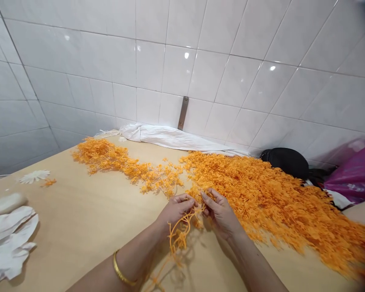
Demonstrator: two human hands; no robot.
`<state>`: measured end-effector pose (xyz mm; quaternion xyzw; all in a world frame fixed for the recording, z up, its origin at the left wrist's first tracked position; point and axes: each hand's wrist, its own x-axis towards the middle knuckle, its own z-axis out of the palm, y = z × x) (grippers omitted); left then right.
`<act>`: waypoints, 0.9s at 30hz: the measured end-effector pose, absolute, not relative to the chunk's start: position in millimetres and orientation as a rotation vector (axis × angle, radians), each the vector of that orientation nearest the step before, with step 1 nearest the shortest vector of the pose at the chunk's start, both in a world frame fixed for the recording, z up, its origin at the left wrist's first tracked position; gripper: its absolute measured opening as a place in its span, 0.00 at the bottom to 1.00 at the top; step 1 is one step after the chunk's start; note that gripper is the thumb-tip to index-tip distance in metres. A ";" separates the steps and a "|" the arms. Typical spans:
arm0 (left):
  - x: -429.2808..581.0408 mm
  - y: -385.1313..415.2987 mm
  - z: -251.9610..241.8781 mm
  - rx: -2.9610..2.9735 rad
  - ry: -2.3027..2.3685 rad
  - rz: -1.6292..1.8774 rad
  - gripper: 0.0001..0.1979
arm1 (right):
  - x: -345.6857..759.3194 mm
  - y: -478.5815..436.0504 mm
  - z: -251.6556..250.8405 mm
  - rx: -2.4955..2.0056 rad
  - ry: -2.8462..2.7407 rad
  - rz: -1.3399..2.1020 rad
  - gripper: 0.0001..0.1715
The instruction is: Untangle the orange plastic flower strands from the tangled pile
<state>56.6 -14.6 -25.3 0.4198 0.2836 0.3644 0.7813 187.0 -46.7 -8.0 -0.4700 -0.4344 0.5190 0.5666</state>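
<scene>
Both hands meet over the table, fingertips close together. My left hand [178,207], on the arm with a gold bangle, is closed in a pinch on a thin orange strand of flowers [181,237]. The strand hangs below the fingers in loops toward the table's near edge. My right hand [219,211] pinches at a small orange piece of the same strand, thumb against forefinger; what lies exactly between the tips is partly hidden. Just beyond the hands, loose orange flowers [155,176] trail off to the left. A large orange heap [267,194] lies right of my right hand.
A long white cloth [170,137] lies along the tiled wall. On the left are crumpled white gloves [10,239], a pale rounded object [6,203] and a white flower-shaped piece [35,176]. A black case [286,161] and a purple bag [357,174] stand behind the heap.
</scene>
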 end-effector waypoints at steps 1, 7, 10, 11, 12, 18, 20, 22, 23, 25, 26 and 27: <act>56.5 -15.0 -24.8 0.943 0.644 0.798 0.16 | 186.5 -47.4 -8.8 -1.141 -1.088 1.181 0.14; 56.7 -14.1 -26.4 1.006 0.735 0.979 0.17 | 178.6 -53.2 -17.4 -1.328 -1.485 0.971 0.15; 57.5 -12.8 -28.3 0.978 0.729 1.016 0.16 | 179.8 -50.2 -19.8 -1.368 -1.466 0.924 0.17; 57.1 -12.0 -28.0 0.966 0.719 1.031 0.16 | 183.7 -48.0 -19.4 -1.375 -1.386 0.913 0.17; 56.1 -10.9 -27.2 0.953 0.712 1.059 0.16 | 189.4 -45.4 -18.3 -1.376 -1.263 0.904 0.18; 48.6 -5.9 -20.8 1.009 0.734 1.217 0.14 | 219.9 -37.7 -5.2 -1.250 -0.673 0.909 0.17; 50.4 -8.3 -21.5 1.099 0.740 1.143 0.14 | 212.5 -41.3 -2.7 -1.246 -0.772 1.050 0.17; 53.3 -11.4 -22.9 1.174 0.750 1.098 0.14 | 200.5 -45.7 -1.9 -1.210 -0.820 1.206 0.20; 54.4 -12.7 -23.4 1.205 0.760 1.092 0.14 | 195.0 -47.5 -2.1 -1.177 -0.819 1.272 0.20; 55.4 -14.3 -23.4 1.252 0.789 1.090 0.14 | 187.4 -49.8 -3.4 -1.114 -0.810 1.361 0.18; 55.4 -14.7 -23.0 1.268 0.801 1.085 0.13 | 185.5 -50.3 -4.3 -1.096 -0.820 1.388 0.17; 55.1 -15.1 -22.3 1.283 0.807 1.075 0.13 | 184.6 -50.5 -5.3 -1.089 -0.845 1.398 0.17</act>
